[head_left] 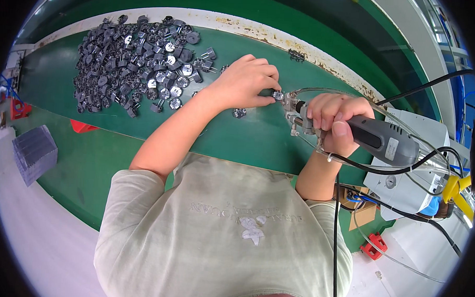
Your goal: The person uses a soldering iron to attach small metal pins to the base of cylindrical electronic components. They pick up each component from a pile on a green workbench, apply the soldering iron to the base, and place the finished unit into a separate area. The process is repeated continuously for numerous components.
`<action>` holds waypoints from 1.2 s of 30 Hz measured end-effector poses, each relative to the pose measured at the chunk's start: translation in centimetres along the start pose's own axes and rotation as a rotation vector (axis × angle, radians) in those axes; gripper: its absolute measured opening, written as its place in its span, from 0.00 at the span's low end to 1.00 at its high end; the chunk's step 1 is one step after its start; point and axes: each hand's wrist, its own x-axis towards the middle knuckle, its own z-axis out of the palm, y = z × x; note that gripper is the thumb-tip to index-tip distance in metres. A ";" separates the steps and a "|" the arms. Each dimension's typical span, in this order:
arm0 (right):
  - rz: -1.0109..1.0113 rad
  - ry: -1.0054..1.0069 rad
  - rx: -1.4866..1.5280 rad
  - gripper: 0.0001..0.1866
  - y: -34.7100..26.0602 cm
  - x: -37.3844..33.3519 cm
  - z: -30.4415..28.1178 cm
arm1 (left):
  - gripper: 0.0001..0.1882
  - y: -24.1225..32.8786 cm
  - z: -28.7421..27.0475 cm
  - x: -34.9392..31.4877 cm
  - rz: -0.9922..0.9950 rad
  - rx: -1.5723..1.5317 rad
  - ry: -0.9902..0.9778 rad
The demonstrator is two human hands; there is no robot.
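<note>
My left hand (245, 83) reaches over the green tabletop, thumb and fingers pinched on a small dark plug part (268, 92). My right hand (339, 118) wraps round a grey and black electric screwdriver (387, 139) lying nearly level. Its metal nose (291, 108), with a clear tube running to it, meets the plug part or sits right beside it; the exact contact is too small to tell. A loose plug part (240, 113) rests just below my left wrist. Left of that hand spreads a big heap of similar plug parts (130, 66), several with shiny faces up.
The green table (248, 141) has a rusty white rail (241, 27) along its far edge. At right stand a white box with a gauge (390, 181), black cables (428, 76) and a yellow piece (456, 190). A grey box (34, 153) stands on the left.
</note>
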 end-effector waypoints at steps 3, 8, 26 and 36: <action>-0.008 0.000 -0.007 0.12 0.1 0.0 0.1 | 0.13 -0.1 0.0 0.0 0.005 0.000 0.004; -0.009 -0.002 -0.011 0.12 0.2 -0.1 0.2 | 0.13 -0.1 0.1 0.0 0.006 0.006 0.000; -0.044 -0.054 -0.033 0.12 -1.0 0.4 1.4 | 0.13 1.4 -1.1 0.2 -0.050 0.048 -0.099; -0.165 0.115 -0.024 0.14 -2.1 0.7 -1.5 | 0.19 -8.1 -2.4 10.1 -0.325 0.313 0.182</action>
